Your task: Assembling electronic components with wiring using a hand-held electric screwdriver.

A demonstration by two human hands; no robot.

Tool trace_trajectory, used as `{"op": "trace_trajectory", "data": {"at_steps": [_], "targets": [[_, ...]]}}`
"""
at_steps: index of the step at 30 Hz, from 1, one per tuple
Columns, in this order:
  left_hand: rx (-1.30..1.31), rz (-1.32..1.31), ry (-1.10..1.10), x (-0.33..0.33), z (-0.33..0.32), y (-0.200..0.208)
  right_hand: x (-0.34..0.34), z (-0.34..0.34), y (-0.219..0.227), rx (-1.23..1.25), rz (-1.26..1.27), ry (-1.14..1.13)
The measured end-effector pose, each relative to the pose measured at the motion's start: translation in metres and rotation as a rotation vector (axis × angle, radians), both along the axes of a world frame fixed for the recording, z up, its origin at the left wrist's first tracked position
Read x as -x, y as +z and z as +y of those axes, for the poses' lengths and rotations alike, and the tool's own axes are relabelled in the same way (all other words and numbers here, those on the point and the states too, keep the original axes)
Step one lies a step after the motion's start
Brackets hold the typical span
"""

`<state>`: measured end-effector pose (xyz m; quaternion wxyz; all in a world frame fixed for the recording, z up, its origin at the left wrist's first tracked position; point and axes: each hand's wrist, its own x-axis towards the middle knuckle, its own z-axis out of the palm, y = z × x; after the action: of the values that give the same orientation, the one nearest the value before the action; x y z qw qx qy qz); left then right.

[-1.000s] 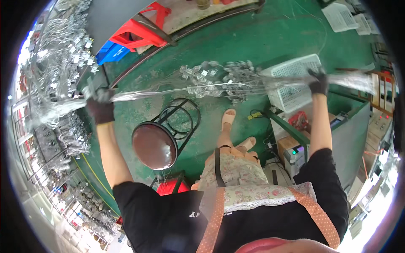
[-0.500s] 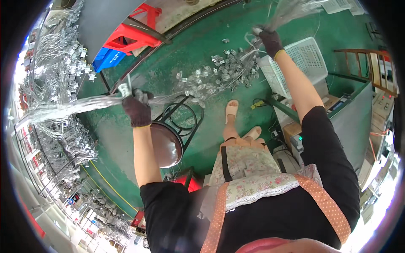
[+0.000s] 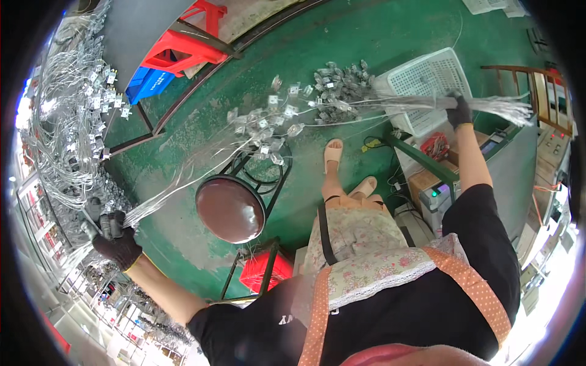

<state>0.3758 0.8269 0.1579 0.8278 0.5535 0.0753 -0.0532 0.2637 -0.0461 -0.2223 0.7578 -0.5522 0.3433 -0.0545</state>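
My left hand (image 3: 117,243), in a dark glove, is at the far left, closed round a bundle of clear, silvery cables (image 3: 160,201). These stretch up and right to a cluster of small metal connectors (image 3: 268,125) above the stool. Over at the right, my gloved right hand (image 3: 461,113) grips a second cable bundle (image 3: 502,108); its loose ends fan out beyond the fist. That bundle runs leftward across the white basket to another, denser connector cluster (image 3: 342,85). Some strands cross between the two clusters; whether they are tangled I cannot tell.
A round brown stool (image 3: 229,208) stands between my arms. The white plastic basket (image 3: 427,79) sits below the right bundle. Many cables hang on a rack (image 3: 67,140) at the left. A red stool (image 3: 189,49) and blue bin (image 3: 148,84) are under the grey table (image 3: 140,36).
My left hand has moved left and nearer with its cables. My right hand has come right and nearer, drawing its bundle over the basket. The connectors have parted into two clusters.
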Motion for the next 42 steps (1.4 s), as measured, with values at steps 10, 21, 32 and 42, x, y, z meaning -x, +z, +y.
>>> {"op": "trace_trajectory", "data": {"at_steps": [10, 21, 32, 42], "targets": [[-1.147, -0.262, -0.02, -0.035, -0.141, -0.149, -0.108, 0.182, 0.048, 0.586, -0.037, 0.38], [-0.356, 0.242, 0.427, -0.02, -0.209, -0.052, -0.028, 0.24, -0.015, 0.741, 0.159, 1.197], [-0.248, 0.014, 0.493, 0.042, -0.245, 0.016, -0.07, 0.331, -0.033, 1.441, -0.107, 1.516], [-0.269, 0.204, 0.549, 0.034, -0.233, -0.035, -0.019, 0.288, -0.107, 0.885, 0.073, 1.934]]}}
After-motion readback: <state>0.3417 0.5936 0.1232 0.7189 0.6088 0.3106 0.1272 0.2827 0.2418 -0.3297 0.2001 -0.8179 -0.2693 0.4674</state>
